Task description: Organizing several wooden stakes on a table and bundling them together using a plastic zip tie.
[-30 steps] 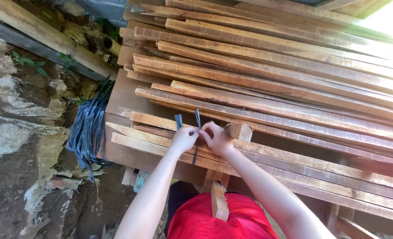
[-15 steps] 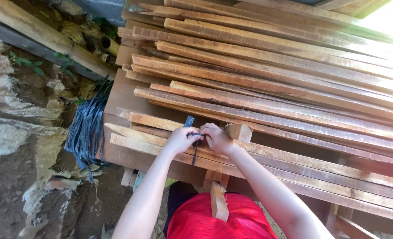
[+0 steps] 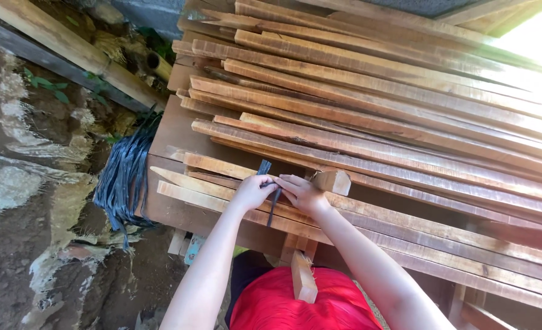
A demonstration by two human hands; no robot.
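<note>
Pinched between the fingers of the left hand (image 3: 252,191) and right hand (image 3: 300,192), a dark plastic strap (image 3: 270,190) is held at lower centre of the frame, over stacked wooden slats (image 3: 405,122), with a strap bundle (image 3: 124,177) hanging at left.

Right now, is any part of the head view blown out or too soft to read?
Head view: the top right corner is blown out by daylight, washing out the slats there; both hands and the dark strap sit in even shade and read sharp; the ground at left is dim and slightly soft.
</note>
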